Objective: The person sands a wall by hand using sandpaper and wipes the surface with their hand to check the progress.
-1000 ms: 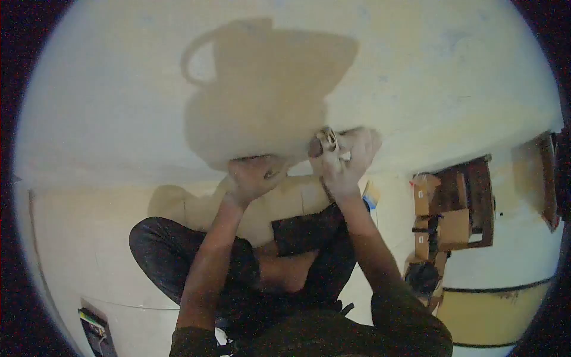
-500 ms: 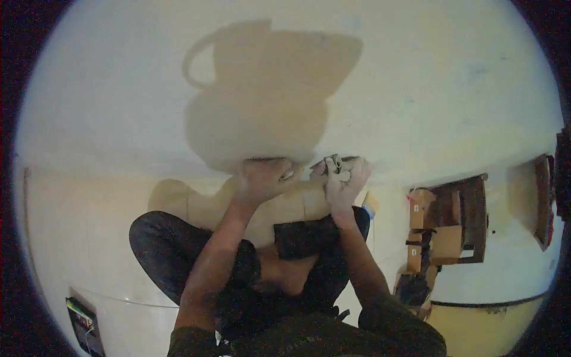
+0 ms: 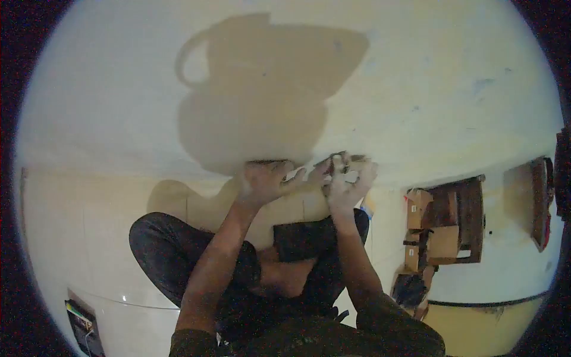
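Note:
My left hand [image 3: 266, 180] is at the foot of a pale wall [image 3: 428, 77], thumb reaching toward my right hand. A thin dark strip shows along its upper edge, and its fingertips are partly hidden. Just to the right is my right hand [image 3: 352, 185], coated with whitish dust. Its fingers are bent around a small, grey-brown folded sheet [image 3: 338, 159] that looks like sandpaper, close against the wall. A narrow gap separates the two hands. What lies under the left palm is hidden.
My crossed legs [image 3: 172, 250] rest on the pale tiled floor [image 3: 89, 238]. A broad shadow [image 3: 256, 113] covers the wall ahead. Cardboard boxes [image 3: 443, 244] are stacked by a dark wooden door [image 3: 470, 217] on the right. A dark flat item [image 3: 83, 324] lies at lower left.
The fingers of my right hand have spread apart, and the folded sheet has shifted slightly in them. My left thumb has stretched to the right. The shadow's top has risen a little.

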The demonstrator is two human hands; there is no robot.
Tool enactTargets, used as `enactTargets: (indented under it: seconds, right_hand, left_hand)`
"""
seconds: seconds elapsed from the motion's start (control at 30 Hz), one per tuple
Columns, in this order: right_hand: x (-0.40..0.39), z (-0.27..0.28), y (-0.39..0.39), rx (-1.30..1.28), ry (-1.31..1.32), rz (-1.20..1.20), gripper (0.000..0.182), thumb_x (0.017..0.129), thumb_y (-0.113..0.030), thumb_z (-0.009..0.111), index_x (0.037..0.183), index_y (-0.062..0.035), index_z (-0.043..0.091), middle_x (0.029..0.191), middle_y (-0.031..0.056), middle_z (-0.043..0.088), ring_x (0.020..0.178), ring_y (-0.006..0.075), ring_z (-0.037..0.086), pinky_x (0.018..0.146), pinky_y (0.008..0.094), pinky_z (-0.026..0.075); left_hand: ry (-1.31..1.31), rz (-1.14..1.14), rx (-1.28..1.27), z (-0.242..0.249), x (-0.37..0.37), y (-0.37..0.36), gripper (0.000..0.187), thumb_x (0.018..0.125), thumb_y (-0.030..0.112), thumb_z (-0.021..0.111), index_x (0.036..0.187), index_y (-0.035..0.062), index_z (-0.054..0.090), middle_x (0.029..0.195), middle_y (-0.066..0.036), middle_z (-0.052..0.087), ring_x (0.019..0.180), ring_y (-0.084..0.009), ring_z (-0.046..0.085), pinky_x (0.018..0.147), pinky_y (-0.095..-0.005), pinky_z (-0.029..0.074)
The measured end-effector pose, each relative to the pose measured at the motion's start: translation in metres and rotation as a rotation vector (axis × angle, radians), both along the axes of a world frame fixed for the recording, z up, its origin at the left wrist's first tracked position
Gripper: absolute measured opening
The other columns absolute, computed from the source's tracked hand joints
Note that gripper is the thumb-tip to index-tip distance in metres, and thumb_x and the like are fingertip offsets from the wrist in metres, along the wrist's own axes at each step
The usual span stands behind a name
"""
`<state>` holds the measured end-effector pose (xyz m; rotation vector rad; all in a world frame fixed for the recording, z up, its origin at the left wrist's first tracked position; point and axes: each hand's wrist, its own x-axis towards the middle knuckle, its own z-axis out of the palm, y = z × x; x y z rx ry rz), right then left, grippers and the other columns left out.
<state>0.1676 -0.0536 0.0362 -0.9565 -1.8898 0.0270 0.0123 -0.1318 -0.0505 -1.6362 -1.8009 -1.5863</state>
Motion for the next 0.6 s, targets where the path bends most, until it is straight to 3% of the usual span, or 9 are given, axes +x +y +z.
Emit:
enactTargets:
  seconds: [0.03, 0.1, 0.2, 0.33, 0.4, 0.5, 0.6]
  right_hand:
    - [-0.007, 0.012, -0.003, -0.109, 0.153, 0.036, 0.022, 0.087, -0.005, 0.075, 0.085, -0.0048, 0.053, 0.090, 0.0100, 0.058, 0.087, 0.0269, 0.053, 0.083, 0.0473, 0.044]
    - [-0.010, 0.022, -0.002, -0.117, 0.214, 0.068, 0.021, 0.087, -0.005, 0.075, 0.085, -0.0036, 0.055, 0.089, 0.0099, 0.058, 0.085, 0.0271, 0.054, 0.079, 0.0453, 0.045]
    - [0.004, 0.022, 0.015, 0.155, -0.074, 0.097, 0.022, 0.087, -0.007, 0.077, 0.082, -0.0016, 0.056, 0.087, 0.0079, 0.057, 0.086, 0.0242, 0.054, 0.077, 0.0388, 0.044]
    - [0.047, -0.031, 0.004, -0.182, -0.020, -0.013, 0.025, 0.089, -0.009, 0.078, 0.079, -0.0043, 0.055, 0.083, 0.0054, 0.055, 0.080, 0.0167, 0.052, 0.074, 0.0349, 0.044]
    - [0.054, -0.041, -0.024, -0.551, 0.201, 0.001, 0.026, 0.091, -0.011, 0.078, 0.080, -0.0055, 0.055, 0.080, 0.0043, 0.054, 0.076, 0.0141, 0.050, 0.072, 0.0341, 0.043]
    - [0.065, -0.088, -0.024, -0.541, 0.372, 0.154, 0.024, 0.094, -0.021, 0.078, 0.095, -0.0044, 0.061, 0.088, 0.0032, 0.063, 0.084, 0.0116, 0.059, 0.074, 0.0333, 0.048]
    - [0.062, -0.104, -0.023, -0.784, 0.360, 0.057, 0.024, 0.101, -0.020, 0.070, 0.087, -0.0054, 0.057, 0.084, 0.0011, 0.060, 0.075, 0.0112, 0.052, 0.072, 0.0317, 0.045]
  left_hand:
    - [-0.020, -0.015, 0.005, -0.001, -0.001, 0.002, 0.021, 0.080, 0.037, 0.083, 0.078, 0.0184, 0.073, 0.075, 0.002, 0.073, 0.063, -0.0172, 0.069, 0.060, -0.0347, 0.054]
    - [0.063, 0.038, 0.075, 0.002, -0.002, 0.003, 0.021, 0.080, 0.036, 0.084, 0.078, 0.0182, 0.073, 0.075, 0.001, 0.073, 0.063, -0.0167, 0.069, 0.059, -0.0337, 0.055]
    - [0.059, 0.021, 0.075, 0.004, -0.005, 0.007, 0.020, 0.079, 0.034, 0.085, 0.080, 0.0180, 0.074, 0.075, 0.001, 0.073, 0.063, -0.0164, 0.070, 0.057, -0.0327, 0.054]
    - [0.056, -0.038, 0.097, -0.004, -0.003, 0.010, 0.019, 0.077, 0.031, 0.087, 0.081, 0.0170, 0.074, 0.071, 0.000, 0.072, 0.060, -0.0180, 0.069, 0.055, -0.0332, 0.054]
    - [0.017, -0.071, 0.114, 0.008, -0.006, 0.010, 0.019, 0.077, 0.029, 0.088, 0.080, 0.0158, 0.074, 0.069, -0.001, 0.071, 0.058, -0.0180, 0.068, 0.055, -0.0331, 0.054]
    - [-0.004, -0.111, -0.011, 0.007, -0.005, 0.008, 0.019, 0.077, 0.027, 0.087, 0.080, 0.0142, 0.074, 0.069, -0.002, 0.071, 0.058, -0.0187, 0.069, 0.055, -0.0328, 0.055]
    - [-0.055, -0.094, -0.057, -0.006, -0.003, 0.014, 0.020, 0.079, 0.032, 0.085, 0.082, 0.0149, 0.074, 0.067, -0.002, 0.070, 0.058, -0.0172, 0.068, 0.058, -0.0332, 0.055]
